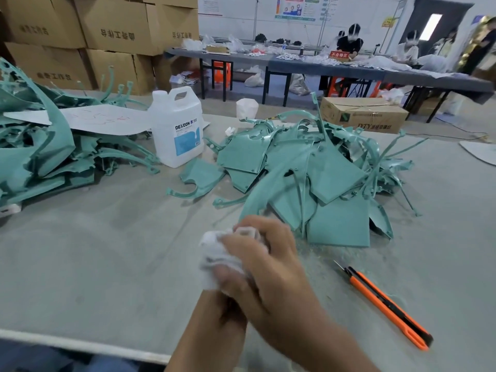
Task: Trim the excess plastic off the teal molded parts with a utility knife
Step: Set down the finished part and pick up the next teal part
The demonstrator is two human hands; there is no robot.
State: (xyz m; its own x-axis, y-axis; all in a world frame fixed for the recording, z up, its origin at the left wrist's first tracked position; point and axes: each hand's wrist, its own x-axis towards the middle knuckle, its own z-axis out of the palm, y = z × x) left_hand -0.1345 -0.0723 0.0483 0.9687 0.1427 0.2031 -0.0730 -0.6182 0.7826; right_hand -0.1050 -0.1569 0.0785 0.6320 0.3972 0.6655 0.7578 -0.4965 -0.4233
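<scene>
Both my hands meet low in the middle of the table around a crumpled white cloth (214, 253). My right hand (268, 253) lies on top with its fingers curled over the cloth and a small white piece (247, 232). My left hand (228, 280), blurred, grips the cloth from below. The orange utility knife (386, 304) lies loose on the table to the right of my hands, blade out and pointing away. A heap of teal molded parts (316, 173) sits just beyond my hands. A second teal heap (40, 154) is at the left, and one teal part (200, 178) lies alone between them.
A white DEXCON jug (177, 127) stands between the heaps, with a white sheet (88, 119) lying over the left heap. Behind are a white cup (247, 108), a cardboard box (365, 114) and stacked cartons (112, 25). People work at far tables. The table edge (80, 345) runs near me.
</scene>
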